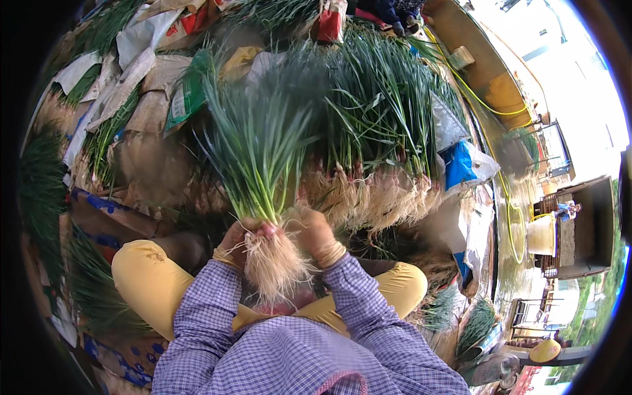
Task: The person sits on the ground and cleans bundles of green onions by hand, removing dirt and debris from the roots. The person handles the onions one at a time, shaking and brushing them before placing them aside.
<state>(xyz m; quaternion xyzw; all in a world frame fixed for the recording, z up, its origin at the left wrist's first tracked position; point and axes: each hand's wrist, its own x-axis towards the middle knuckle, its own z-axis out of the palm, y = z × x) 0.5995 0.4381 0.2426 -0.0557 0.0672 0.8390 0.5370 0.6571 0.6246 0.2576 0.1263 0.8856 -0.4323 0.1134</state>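
Observation:
A bunch of green onions (259,182) stands upright before my lap, leaves fanned away from me and pale roots hanging toward me. My left hand (237,240), with a tan band at the wrist, grips the bunch at its left side near the reddish bulbs (267,230). At the right side of the bulbs is my right hand (316,234), blurred, with its fingers curled. The fingertips are hard to make out, so I cannot tell whether they pinch a stalk or roots.
Rows of green onions (380,108) stand just beyond my hands. Sacks (190,91) and more onions lie to the left. A blue and white bag (464,165) sits at right, near a yellow hose (506,197) on wet ground. Another person's gloved hand (399,28) shows at the top.

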